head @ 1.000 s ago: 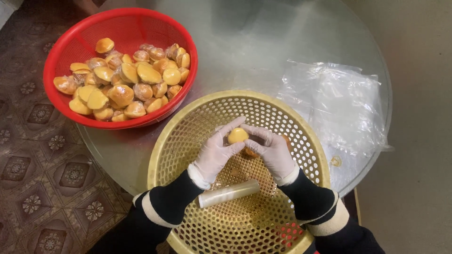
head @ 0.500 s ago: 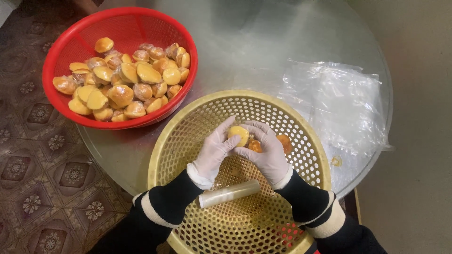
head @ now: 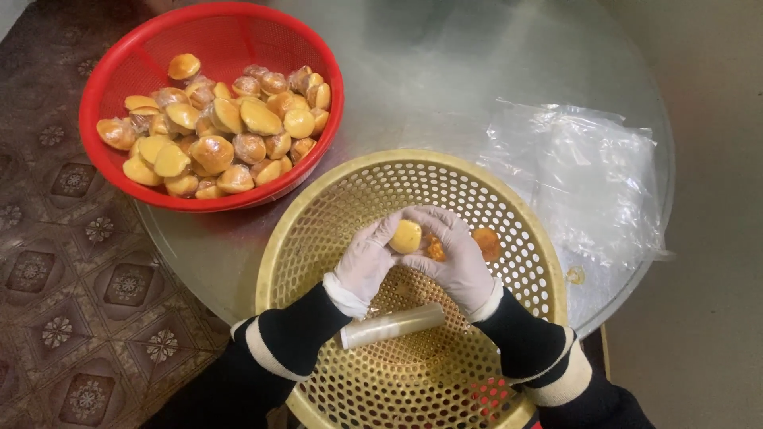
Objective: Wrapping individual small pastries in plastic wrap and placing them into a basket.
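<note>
Round glass table (head: 445, 95) over patterned brown floor tiles (head: 56, 262), grey floor on the right. Both gloved hands sit over the yellow perforated basket (head: 318, 230). Left hand (head: 367, 262) and right hand (head: 455, 258) pinch a small yellow piece (head: 407, 237) together between the fingertips, held just above the basket bottom. Compared with a second ago the hands have dropped slightly lower and tilted, and an orange bit (head: 434, 249) now shows under the right fingers, touching the yellow piece. Looks like the piece has been split or its shell opened; cannot tell exactly which part is which.

Another orange lump (head: 486, 243) lies on the basket mesh just beside the right hand, exposed since half a second ago. A pale rolled tube (head: 393, 326) lies in the basket between the wrists, not moved. Red basket (head: 214, 48) upper left holds a heap of the same yellow-brown pieces (head: 214, 135), unchanged. Clear plastic bags (head: 588, 175) lie crumpled on the table to the right, apart from the hands.

Judged from the heap, most pieces are not yet handled.
</note>
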